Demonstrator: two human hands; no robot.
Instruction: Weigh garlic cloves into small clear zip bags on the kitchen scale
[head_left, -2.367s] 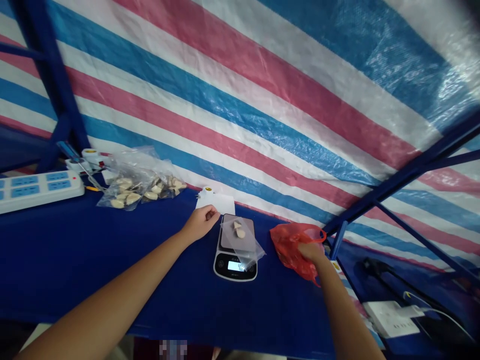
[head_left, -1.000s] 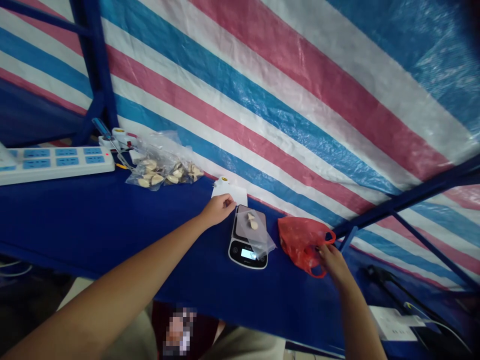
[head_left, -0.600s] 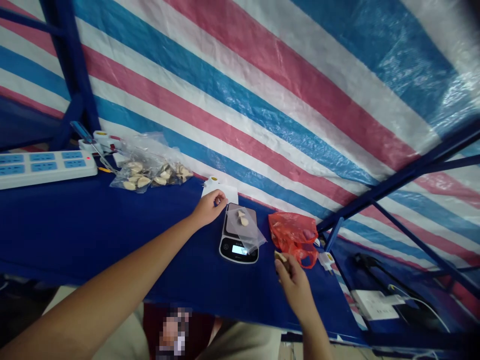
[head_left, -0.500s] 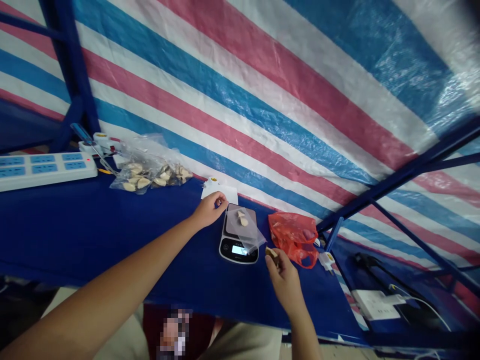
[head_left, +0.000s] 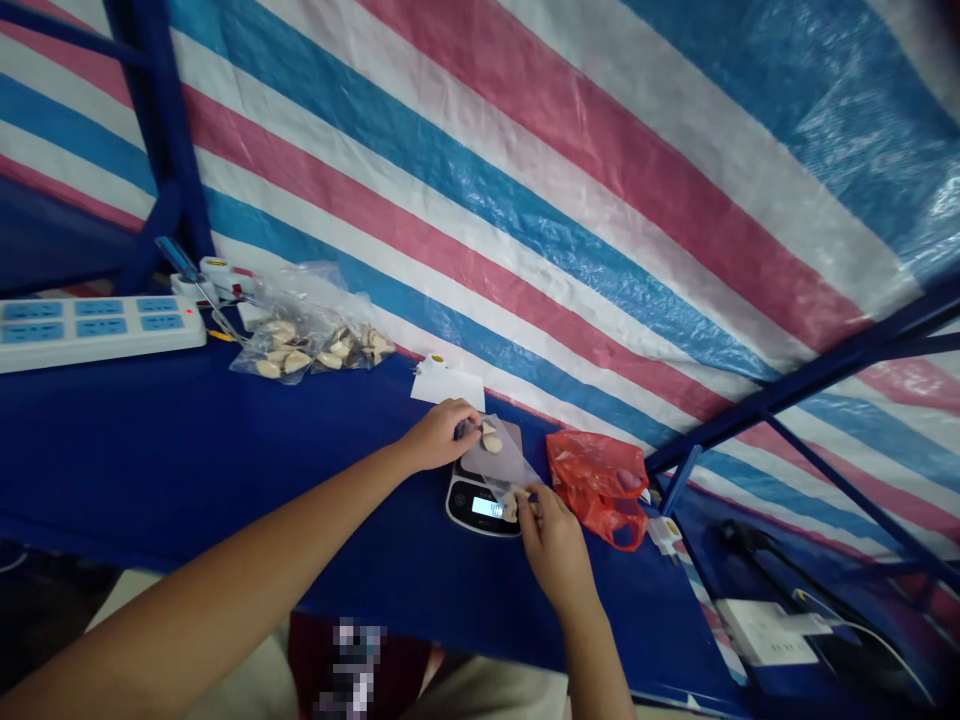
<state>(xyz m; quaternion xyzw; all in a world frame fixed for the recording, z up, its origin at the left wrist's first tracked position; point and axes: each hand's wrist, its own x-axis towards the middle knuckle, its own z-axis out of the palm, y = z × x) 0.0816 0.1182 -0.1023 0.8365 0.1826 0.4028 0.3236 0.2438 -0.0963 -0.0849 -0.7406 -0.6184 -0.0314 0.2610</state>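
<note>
A digital kitchen scale with a lit display stands on the blue table. Across its plate lies a small clear plastic bag with a few pale slices in it. My left hand is closed at the bag's upper left edge, fingers curled on the plastic. Several pale, dark-edged slices are pinched in my right hand, at the bag's lower right end over the scale's front. The fingers hide part of them. What kind of food the slices are, I cannot tell.
Filled clear bags of slices lie at the back left, near a power strip and a blue-handled screwdriver. A red plastic bag sits right of the scale. Behind it, white paper lies by the striped sheet wall.
My right hand has moved left with the slices, from beside the scale to the bag's end. My left hand has shifted right onto the bag's edge. The view has shifted slightly.
</note>
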